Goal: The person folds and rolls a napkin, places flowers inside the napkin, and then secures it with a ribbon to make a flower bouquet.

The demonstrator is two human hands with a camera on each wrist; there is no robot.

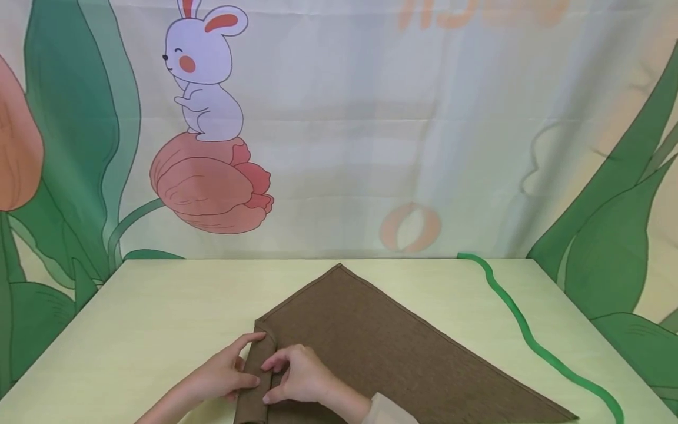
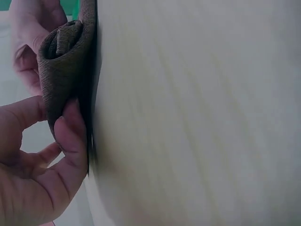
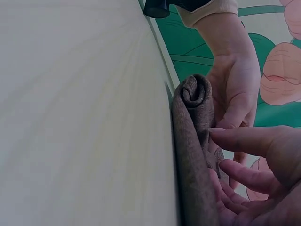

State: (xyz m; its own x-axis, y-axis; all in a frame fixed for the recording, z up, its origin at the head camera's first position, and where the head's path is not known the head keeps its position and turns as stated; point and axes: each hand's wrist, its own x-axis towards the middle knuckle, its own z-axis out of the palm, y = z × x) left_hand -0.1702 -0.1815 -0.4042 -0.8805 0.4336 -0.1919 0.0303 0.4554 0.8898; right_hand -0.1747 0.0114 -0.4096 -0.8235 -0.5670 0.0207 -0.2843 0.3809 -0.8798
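Note:
A brown cloth (image 1: 381, 335) lies on the table, its far corner pointing to the back and its left side rolled into a tube. My left hand (image 1: 219, 374) holds the left side of the cloth roll (image 1: 254, 359). In the left wrist view, a finger of the left hand (image 2: 42, 174) tucks under the roll while the thumb rests against its other side. From the right, my right hand (image 1: 304, 374) grips the roll with thumb and fingertips. The spiral end of the roll (image 3: 193, 94) shows in the right wrist view, where my right hand (image 3: 263, 179) touches the layers.
A green ribbon (image 1: 521, 324) runs in a wavy line along the right of the pale table (image 1: 143, 318). Behind the table hangs a printed curtain (image 1: 339, 147) with a rabbit and tulips.

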